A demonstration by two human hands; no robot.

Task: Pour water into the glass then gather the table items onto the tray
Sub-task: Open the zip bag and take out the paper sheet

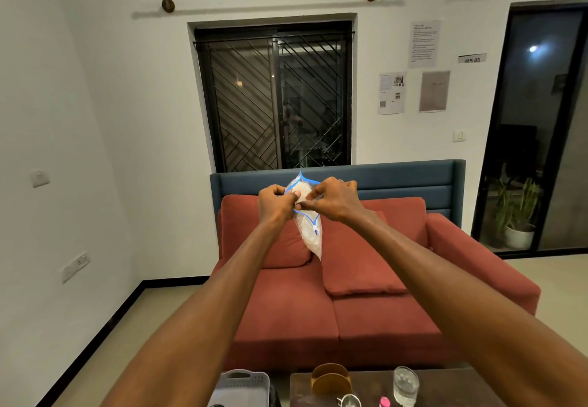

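A red sofa [334, 279] is filling the middle of the room, and everything else is sitting around it. Behind the sofa, a dark barred window [273, 97] is taking up the wall. In front of the sofa, at the bottom edge of the view, a dark wooden table [445, 387] is carrying a glass [405, 386] with water in it, a brown curved holder [329, 379], a small metal cup [350, 402] and a pink-capped item [385, 402]. Left of the table, also in front of the sofa, a grey tray [238, 387] is lying. Above the sofa's back cushions, a clear zip bag [310, 234] with a blue seal is hanging in the air, white contents inside. The left hand [275, 202] is pinching the bag's upper edge with curled fingers, and the right hand [331, 199] is pinching the same edge just beside it.
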